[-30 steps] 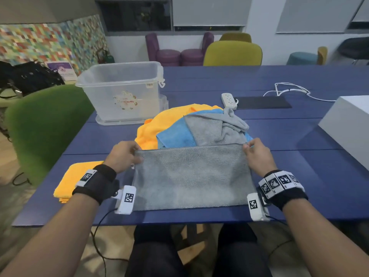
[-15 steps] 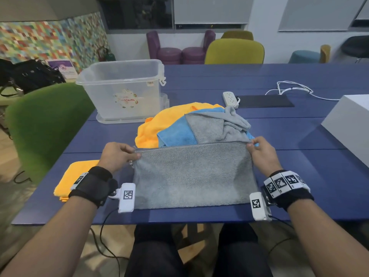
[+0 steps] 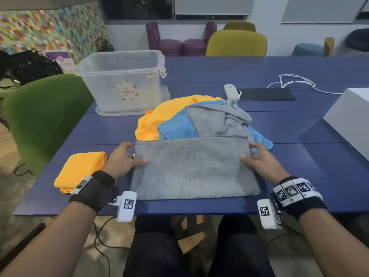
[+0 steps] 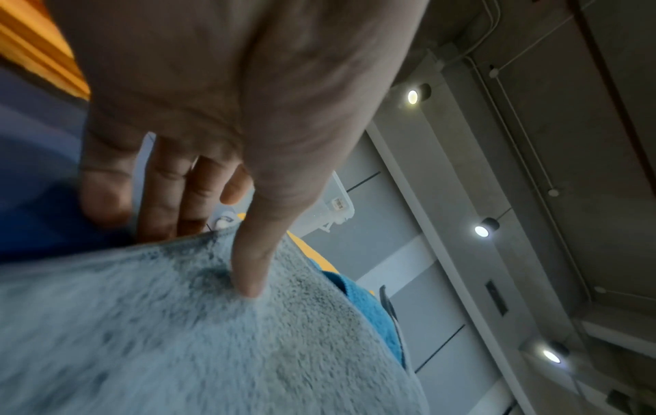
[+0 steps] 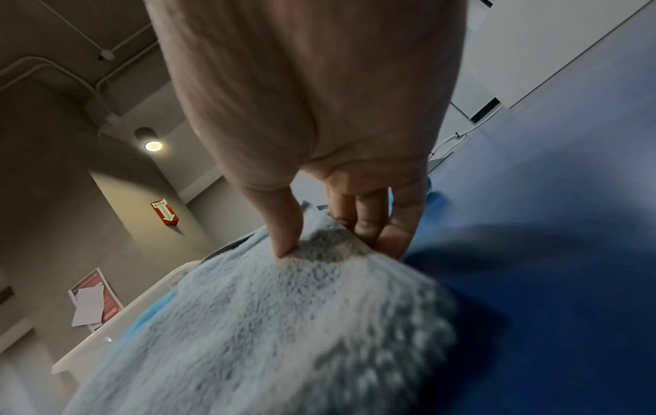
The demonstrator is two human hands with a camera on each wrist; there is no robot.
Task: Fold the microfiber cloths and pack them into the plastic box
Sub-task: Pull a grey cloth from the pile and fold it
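Observation:
A grey microfiber cloth point(image 3: 193, 168), folded in half, lies flat on the blue table point(image 3: 309, 166) in front of me. My left hand point(image 3: 132, 154) holds its far left corner, thumb point(image 4: 255, 252) on top and fingers tucked at the edge. My right hand point(image 3: 249, 151) pinches the far right corner, thumb point(image 5: 280, 224) above and fingers beneath. Just behind it is a loose pile point(image 3: 179, 120) of orange, blue and grey cloths. The clear plastic box point(image 3: 121, 80) stands open at the back left. A folded orange cloth point(image 3: 79, 170) lies left of my left wrist.
A white power strip point(image 3: 231, 91), a dark mat point(image 3: 265, 94) and a white cable point(image 3: 295, 80) lie behind the pile. A white box point(image 3: 349, 116) sits at the right edge. A green chair point(image 3: 44, 112) stands to the left of the table.
Both thumbs have come down onto the top of the grey cloth near its far corners. The cloth has stayed flat in the same place.

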